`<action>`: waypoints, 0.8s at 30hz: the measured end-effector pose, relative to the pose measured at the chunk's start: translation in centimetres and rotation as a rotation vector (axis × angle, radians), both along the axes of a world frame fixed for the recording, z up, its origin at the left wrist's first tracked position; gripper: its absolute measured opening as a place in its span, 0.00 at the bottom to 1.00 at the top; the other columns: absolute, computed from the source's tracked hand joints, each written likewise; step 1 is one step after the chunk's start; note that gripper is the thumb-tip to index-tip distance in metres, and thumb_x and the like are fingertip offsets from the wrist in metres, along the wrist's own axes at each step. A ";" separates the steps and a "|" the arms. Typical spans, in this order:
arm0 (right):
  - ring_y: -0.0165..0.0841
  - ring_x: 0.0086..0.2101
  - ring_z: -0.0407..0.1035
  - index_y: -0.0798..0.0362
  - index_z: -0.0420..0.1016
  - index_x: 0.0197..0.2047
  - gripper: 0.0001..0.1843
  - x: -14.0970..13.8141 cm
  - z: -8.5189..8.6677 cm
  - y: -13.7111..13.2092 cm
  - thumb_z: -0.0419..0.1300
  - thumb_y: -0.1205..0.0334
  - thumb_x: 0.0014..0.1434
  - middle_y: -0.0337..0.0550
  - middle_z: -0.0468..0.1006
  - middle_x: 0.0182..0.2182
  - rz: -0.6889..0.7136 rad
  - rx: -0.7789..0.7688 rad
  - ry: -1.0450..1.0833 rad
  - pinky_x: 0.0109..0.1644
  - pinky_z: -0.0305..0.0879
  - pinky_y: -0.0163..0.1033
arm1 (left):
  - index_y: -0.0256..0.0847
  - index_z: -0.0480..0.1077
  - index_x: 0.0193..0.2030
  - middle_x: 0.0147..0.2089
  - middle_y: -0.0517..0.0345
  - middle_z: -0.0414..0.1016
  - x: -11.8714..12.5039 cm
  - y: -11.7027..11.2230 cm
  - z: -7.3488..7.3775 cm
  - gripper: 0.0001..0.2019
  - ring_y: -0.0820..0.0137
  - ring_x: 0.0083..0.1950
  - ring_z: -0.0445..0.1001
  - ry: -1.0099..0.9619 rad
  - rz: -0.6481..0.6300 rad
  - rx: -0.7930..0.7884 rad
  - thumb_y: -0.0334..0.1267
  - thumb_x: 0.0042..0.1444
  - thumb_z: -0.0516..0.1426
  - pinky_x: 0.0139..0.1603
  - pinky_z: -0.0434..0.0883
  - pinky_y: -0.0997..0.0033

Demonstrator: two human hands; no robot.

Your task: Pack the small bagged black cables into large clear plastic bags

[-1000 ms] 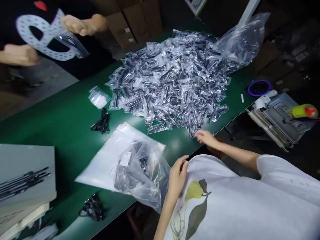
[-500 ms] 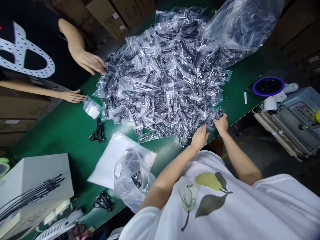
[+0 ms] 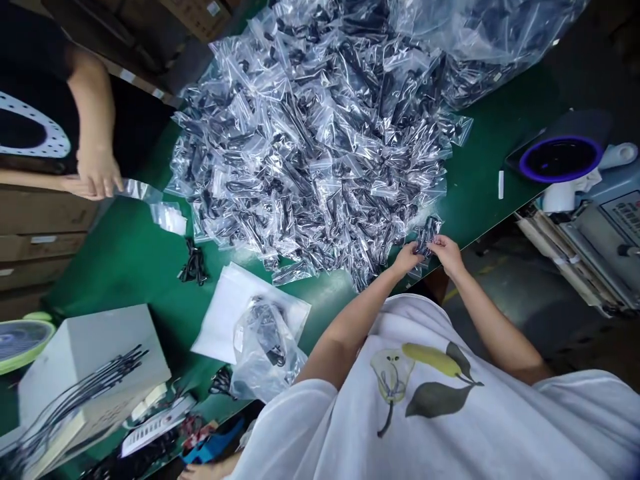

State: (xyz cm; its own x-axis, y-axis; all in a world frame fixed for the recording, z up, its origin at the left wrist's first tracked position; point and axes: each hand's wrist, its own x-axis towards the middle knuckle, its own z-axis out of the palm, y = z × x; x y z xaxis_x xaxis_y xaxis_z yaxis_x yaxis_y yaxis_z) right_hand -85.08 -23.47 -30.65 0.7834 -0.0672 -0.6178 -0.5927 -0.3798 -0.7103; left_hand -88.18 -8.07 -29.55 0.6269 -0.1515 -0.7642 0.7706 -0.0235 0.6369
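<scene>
Between my two hands, at the near right edge of the pile, is a small clear plastic bag with a dark coiled cable [image 3: 429,230] inside. My left hand [image 3: 407,259] grips its lower left side with closed fingers. Thumb and fingers of my right hand [image 3: 447,255] pinch it from the right. Spread right beside them is a large heap of similar bagged cables [image 3: 320,153]. Some fingertips are too small to make out clearly.
Across the green table [image 3: 150,267], a co-worker's hands [image 3: 100,175] hold a clear bag [image 3: 141,191]. Bare black cables [image 3: 193,262], white sheets [image 3: 213,327], a large plastic bag [image 3: 500,40], a purple-rimmed fan [image 3: 560,159] and a box [image 3: 115,333] stand around. Another hand [image 3: 200,471] shows below.
My hands have come closer together, both now on the bagged cable. The co-worker's hand has left the pile and joined the other at a clear bag. The view has shifted slightly.
</scene>
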 end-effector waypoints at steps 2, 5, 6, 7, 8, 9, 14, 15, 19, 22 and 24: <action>0.33 0.30 0.69 0.52 0.74 0.38 0.23 -0.1 0.3 -0.1 0.67 0.43 0.47 0.37 0.74 0.28 0.017 0.041 0.015 0.36 0.69 0.39 | 0.38 0.71 0.50 0.44 0.54 0.76 -0.3 0.7 0.0 0.19 0.66 0.45 0.75 0.031 0.039 -0.107 0.27 0.50 0.62 0.53 0.70 0.65; 0.33 0.31 0.70 0.52 0.75 0.41 0.22 -0.7 1.5 -0.3 0.65 0.45 0.50 0.39 0.76 0.30 0.069 0.069 0.006 0.38 0.69 0.40 | 0.39 0.70 0.49 0.42 0.57 0.76 -0.7 1.5 0.6 0.20 0.71 0.42 0.75 0.053 0.104 -0.240 0.31 0.49 0.65 0.51 0.70 0.68; 0.34 0.32 0.70 0.52 0.75 0.43 0.21 -1.1 2.2 -0.3 0.64 0.46 0.52 0.40 0.77 0.31 0.097 0.067 -0.006 0.39 0.69 0.40 | 0.39 0.69 0.49 0.42 0.58 0.75 -0.9 1.6 1.0 0.21 0.71 0.42 0.74 0.063 0.138 -0.298 0.32 0.48 0.66 0.51 0.69 0.68; 0.35 0.34 0.71 0.51 0.76 0.44 0.20 -1.7 3.0 -0.2 0.63 0.47 0.53 0.41 0.78 0.33 0.131 0.060 -0.023 0.41 0.70 0.41 | 0.39 0.69 0.49 0.42 0.58 0.75 -1.2 1.6 1.5 0.23 0.71 0.42 0.74 0.078 0.179 -0.358 0.34 0.46 0.69 0.52 0.69 0.68; 0.37 0.36 0.72 0.51 0.77 0.46 0.19 -2.4 3.8 0.0 0.62 0.49 0.55 0.43 0.79 0.36 0.175 0.051 -0.042 0.43 0.70 0.43 | 0.40 0.69 0.49 0.42 0.59 0.75 -1.5 1.7 2.0 0.25 0.72 0.42 0.74 0.099 0.228 -0.409 0.35 0.44 0.71 0.52 0.68 0.67; 0.39 0.39 0.73 0.50 0.78 0.47 0.18 -3.2 4.7 0.2 0.62 0.52 0.56 0.44 0.80 0.39 0.229 0.046 -0.061 0.46 0.71 0.45 | 0.39 0.69 0.49 0.41 0.59 0.75 -1.9 1.8 2.7 0.28 0.71 0.42 0.74 0.124 0.278 -0.446 0.37 0.41 0.73 0.53 0.68 0.67; 0.41 0.43 0.76 0.45 0.83 0.43 0.13 -2.8 7.9 1.6 0.59 0.61 0.58 0.42 0.82 0.41 0.579 0.144 -0.071 0.52 0.72 0.47 | 0.34 0.74 0.47 0.37 0.55 0.77 -5.4 3.0 5.5 0.31 0.69 0.39 0.75 0.305 0.438 -0.523 0.45 0.37 0.75 0.49 0.70 0.65; 0.40 0.43 0.76 0.44 0.83 0.45 0.15 -1.5 7.9 2.0 0.57 0.63 0.59 0.42 0.82 0.41 0.634 0.133 -0.098 0.52 0.72 0.47 | 0.34 0.75 0.45 0.36 0.54 0.77 -6.1 3.5 5.8 0.29 0.69 0.37 0.75 0.332 0.469 -0.523 0.46 0.39 0.75 0.48 0.70 0.64; 0.42 0.62 0.64 0.49 0.68 0.67 0.34 5.6 5.5 4.1 0.46 0.76 0.61 0.44 0.71 0.64 0.942 -0.155 -0.488 0.66 0.59 0.52 | 0.35 0.77 0.38 0.26 0.61 0.72 -8.0 5.6 6.4 0.20 0.76 0.29 0.70 0.326 0.620 -0.420 0.49 0.46 0.71 0.46 0.72 0.67; 0.43 0.65 0.58 0.52 0.60 0.71 0.35 7.3 3.0 4.4 0.46 0.77 0.62 0.48 0.65 0.68 1.198 -0.304 -0.628 0.65 0.56 0.52 | 0.36 0.77 0.38 0.24 0.64 0.69 -8.2 7.2 6.7 0.18 0.78 0.27 0.67 0.295 0.659 -0.371 0.47 0.47 0.70 0.45 0.72 0.69; 0.45 0.57 0.65 0.54 0.61 0.70 0.30 6.0 2.2 3.2 0.49 0.70 0.66 0.54 0.73 0.60 1.260 -0.430 -0.619 0.59 0.59 0.51 | 0.36 0.78 0.39 0.28 0.61 0.72 -8.3 8.0 6.9 0.18 0.76 0.29 0.70 0.289 0.664 -0.360 0.45 0.47 0.71 0.45 0.72 0.68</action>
